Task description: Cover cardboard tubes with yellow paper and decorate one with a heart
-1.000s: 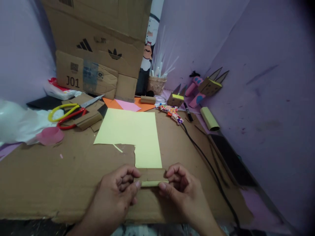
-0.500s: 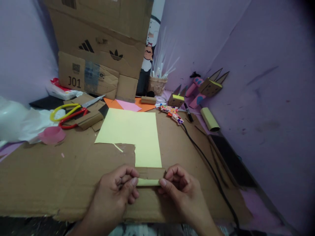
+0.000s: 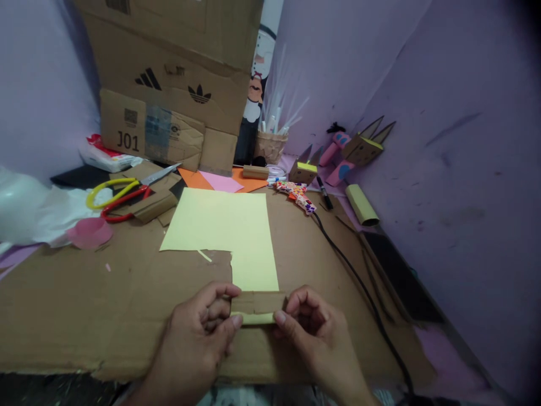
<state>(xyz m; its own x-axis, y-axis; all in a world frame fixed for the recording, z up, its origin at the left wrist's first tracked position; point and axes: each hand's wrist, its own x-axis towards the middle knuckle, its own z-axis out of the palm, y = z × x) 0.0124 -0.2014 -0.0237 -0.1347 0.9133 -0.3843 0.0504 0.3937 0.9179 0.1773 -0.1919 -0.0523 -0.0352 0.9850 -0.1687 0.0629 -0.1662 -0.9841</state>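
Observation:
Between my two hands is a small brown cardboard piece (image 3: 260, 301) with a narrow yellow paper strip (image 3: 258, 319) along its near edge. My left hand (image 3: 203, 332) grips its left end, the thumb lying on the strip and the fingers behind. At the right end, my right hand (image 3: 313, 332) pinches it the same way, thumb at the strip's end. Just beyond the cardboard piece lies a yellow paper sheet (image 3: 224, 223) with its near left corner cut out. A thin yellow paper sliver (image 3: 204, 256) rests by the cut edge.
Red and yellow scissors (image 3: 124, 194) lie at the left near a pink tape roll (image 3: 90, 232). A patterned glue gun (image 3: 296, 196) trails a black cord (image 3: 350, 270) down the right side. A yellow tube (image 3: 362, 205) and cardboard figures stand by the wall.
The cardboard piece and strip have come slightly nearer to me. My left thumb has shifted right and down along the strip. My right hand stays almost in place.

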